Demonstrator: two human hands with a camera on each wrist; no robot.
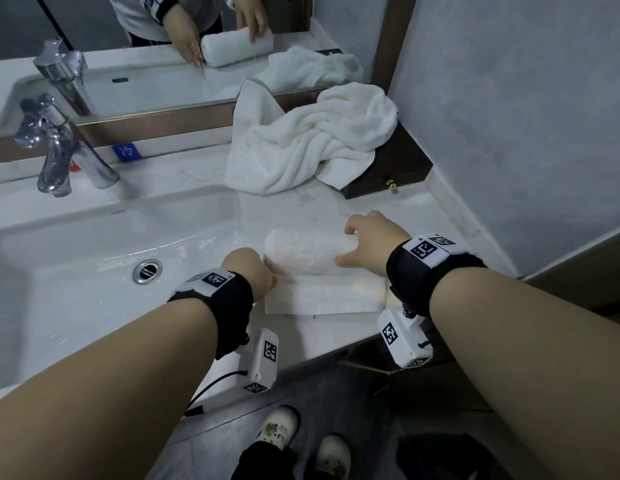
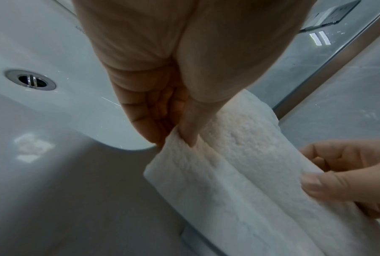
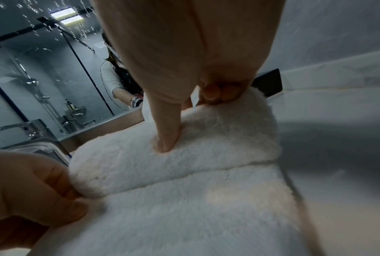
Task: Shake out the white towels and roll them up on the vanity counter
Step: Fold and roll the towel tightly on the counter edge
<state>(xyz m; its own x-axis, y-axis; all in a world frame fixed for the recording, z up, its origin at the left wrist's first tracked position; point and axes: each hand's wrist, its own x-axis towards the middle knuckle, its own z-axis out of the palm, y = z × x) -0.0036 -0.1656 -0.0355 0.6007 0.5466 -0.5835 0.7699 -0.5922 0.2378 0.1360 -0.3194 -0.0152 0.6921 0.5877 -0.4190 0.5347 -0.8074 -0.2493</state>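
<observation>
One towel [image 1: 310, 252] was mostly rolled on the counter [image 1: 322, 206] right of the sink [image 1: 76, 258], both hands' fingers clamped on its ends; the crumpled towel [image 1: 308, 147] behind it was left unrolled.

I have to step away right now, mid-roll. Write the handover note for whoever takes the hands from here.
Left hand: pinches the left end of the half-rolled towel, fingers curled at its edge.
Right hand: curled over the right end of the roll, thumb pressing on its near side.
Position: the roll lies on the vanity counter, right of the sink; a flat tail remains unrolled on the near side.
Done: most of this towel is rolled.
Left: finish the tail, then shake out and roll the crumpled towel heaped at the back, partly over a dark wooden box.
</observation>
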